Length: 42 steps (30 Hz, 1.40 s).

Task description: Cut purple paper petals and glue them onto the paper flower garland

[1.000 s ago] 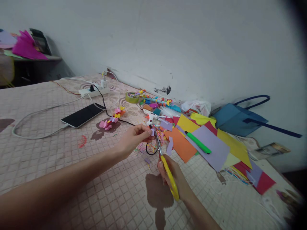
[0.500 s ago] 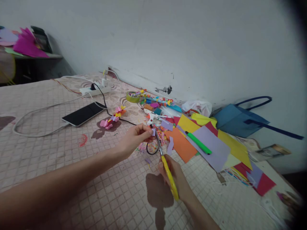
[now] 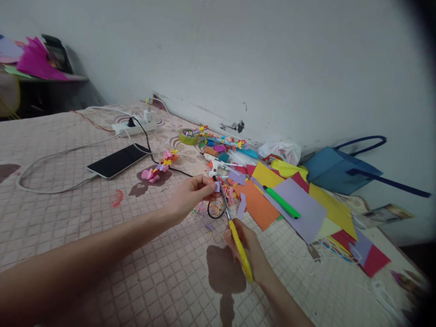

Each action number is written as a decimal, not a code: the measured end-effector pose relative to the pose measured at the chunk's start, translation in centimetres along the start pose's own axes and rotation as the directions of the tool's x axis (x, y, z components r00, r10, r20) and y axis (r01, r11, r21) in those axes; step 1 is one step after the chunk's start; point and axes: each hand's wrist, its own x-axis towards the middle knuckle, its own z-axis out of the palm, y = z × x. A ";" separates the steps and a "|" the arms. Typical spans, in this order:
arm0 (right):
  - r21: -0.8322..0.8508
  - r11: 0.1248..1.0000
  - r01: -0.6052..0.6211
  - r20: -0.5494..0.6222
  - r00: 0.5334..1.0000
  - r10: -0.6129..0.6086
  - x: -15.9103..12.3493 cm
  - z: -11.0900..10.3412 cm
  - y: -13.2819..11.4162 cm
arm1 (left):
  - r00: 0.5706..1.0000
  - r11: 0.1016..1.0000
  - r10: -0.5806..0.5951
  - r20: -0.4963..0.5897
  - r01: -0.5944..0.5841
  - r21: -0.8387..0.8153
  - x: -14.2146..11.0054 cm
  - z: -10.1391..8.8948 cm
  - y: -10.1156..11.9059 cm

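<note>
Between the thumb and fingers of my left hand (image 3: 201, 189) is pinched a small piece of purple paper (image 3: 217, 186). My right hand (image 3: 248, 247) is closed round the yellow handles of a pair of scissors (image 3: 238, 240). The metal blades point up and away, with their tips at the purple piece. Beneath and behind the blades lie many tiny coloured paper scraps (image 3: 200, 209) and a looped black cord. A white glue gun (image 3: 215, 165) rests just beyond my left hand. Purple paper strips (image 3: 241, 206) lie to the right of the scissors.
Coloured paper sheets (image 3: 299, 204) spread to the right, with a green marker (image 3: 282, 202) on top. A blue bag (image 3: 340, 170) leans by the wall. Leftward are a phone (image 3: 119, 161) on a cable, a power strip (image 3: 134, 128), paper flowers (image 3: 160, 167) and tape (image 3: 188, 137).
Hardly anything differs. Both hands, the scissors and the purple piece keep almost the same position, and the view has shifted very slightly.
</note>
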 end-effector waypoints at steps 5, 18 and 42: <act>0.036 0.999 -0.022 0.003 1.000 0.022 -0.1 -0.1 -0.3 | 1.000 1.000 -0.001 0.009 0.001 0.028 0.0 -0.1 0.0; 0.021 0.999 -0.026 -0.022 0.999 0.026 -0.2 -0.1 -0.5 | 0.999 0.997 0.000 0.050 -0.003 0.073 0.5 -0.5 0.1; -0.019 0.999 -0.037 -0.040 0.999 0.036 -0.1 0.0 -0.2 | 0.994 0.997 -0.038 0.102 0.031 0.067 1.0 -1.3 0.3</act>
